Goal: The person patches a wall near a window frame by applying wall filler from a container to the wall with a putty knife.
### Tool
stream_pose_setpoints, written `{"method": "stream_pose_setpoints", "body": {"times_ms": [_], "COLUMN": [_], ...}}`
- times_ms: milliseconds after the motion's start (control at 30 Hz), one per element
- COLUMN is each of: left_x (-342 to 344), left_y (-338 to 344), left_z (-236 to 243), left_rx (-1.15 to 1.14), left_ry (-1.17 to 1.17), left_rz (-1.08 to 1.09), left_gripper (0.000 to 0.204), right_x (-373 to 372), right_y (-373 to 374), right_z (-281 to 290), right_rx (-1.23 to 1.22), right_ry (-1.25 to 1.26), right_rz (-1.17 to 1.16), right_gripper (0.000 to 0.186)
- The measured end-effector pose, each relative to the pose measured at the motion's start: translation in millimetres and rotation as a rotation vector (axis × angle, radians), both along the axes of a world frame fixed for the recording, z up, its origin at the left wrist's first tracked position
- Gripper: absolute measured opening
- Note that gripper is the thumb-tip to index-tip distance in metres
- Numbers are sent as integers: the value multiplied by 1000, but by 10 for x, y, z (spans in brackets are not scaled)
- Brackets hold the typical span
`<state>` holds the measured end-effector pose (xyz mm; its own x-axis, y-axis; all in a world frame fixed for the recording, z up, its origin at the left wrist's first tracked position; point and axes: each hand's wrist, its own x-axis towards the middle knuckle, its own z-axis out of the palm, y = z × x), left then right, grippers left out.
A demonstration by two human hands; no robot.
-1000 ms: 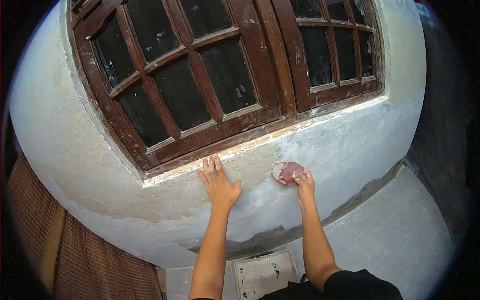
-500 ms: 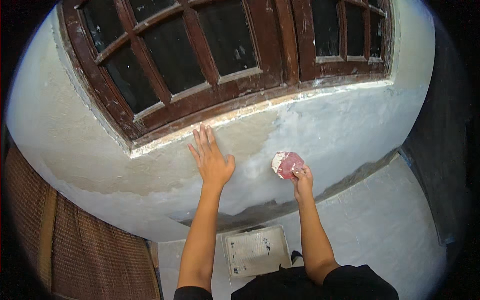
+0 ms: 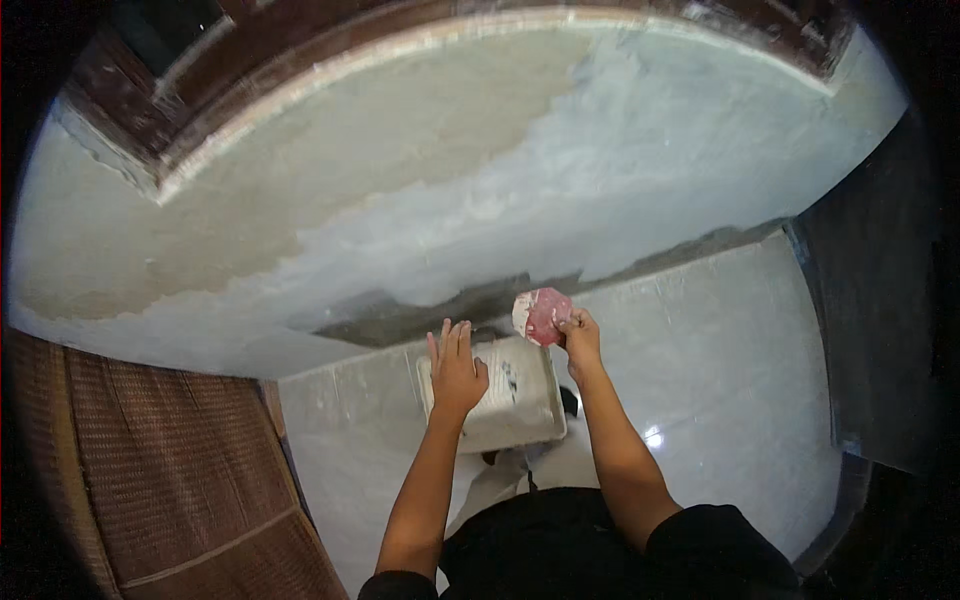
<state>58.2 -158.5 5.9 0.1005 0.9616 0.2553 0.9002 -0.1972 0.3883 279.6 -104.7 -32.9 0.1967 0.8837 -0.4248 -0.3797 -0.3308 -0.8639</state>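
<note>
In my right hand (image 3: 583,343) is a flat red, many-sided piece (image 3: 549,318), its left end coated in white. My thumb and fingers pinch it by its right edge. My left hand (image 3: 458,373) has nothing in it; its fingers point toward the wall. From this view it overlaps the left part of a cream paint tray (image 3: 515,430) with a ribbed surface and dark spots. Whether the hand touches the tray I cannot tell. The red piece appears by the tray's far right corner.
Ahead stands a wall (image 3: 420,240) with patchy white and beige coating and a dark grey strip along its foot. A brown window frame (image 3: 265,75) is above. A woven brown panel (image 3: 180,470) stands at the left, a dark panel (image 3: 865,300) at the right. Pale floor (image 3: 700,370) lies below.
The view has tilted down, showing less window and more floor. My left hand has left the wall below the window and come down over the tray. My right hand has lowered with the red piece.
</note>
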Motion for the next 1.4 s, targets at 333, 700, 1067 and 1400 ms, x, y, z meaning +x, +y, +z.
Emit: {"method": "stream_pose_setpoints", "body": {"times_ms": [333, 700, 1067, 1400], "left_x": [8, 201, 261, 344], "left_y": [-740, -992, -1025, -1052], "left_z": [-1077, -1865, -2084, -2153], "left_rx": [-574, -578, -558, -554], "left_ry": [-27, -101, -136, -203], "left_rz": [55, 48, 50, 109], "left_gripper": [62, 61, 56, 57], "right_x": [-29, -218, -292, -230], "right_y": [-588, -601, -539, -440], "right_z": [-1036, -1589, -1826, -1846], "right_rx": [-101, 27, 70, 34], "right_ry": [-588, -1021, -1069, -1050], "right_rz": [120, 316, 317, 353], "right_gripper": [10, 23, 22, 16]}}
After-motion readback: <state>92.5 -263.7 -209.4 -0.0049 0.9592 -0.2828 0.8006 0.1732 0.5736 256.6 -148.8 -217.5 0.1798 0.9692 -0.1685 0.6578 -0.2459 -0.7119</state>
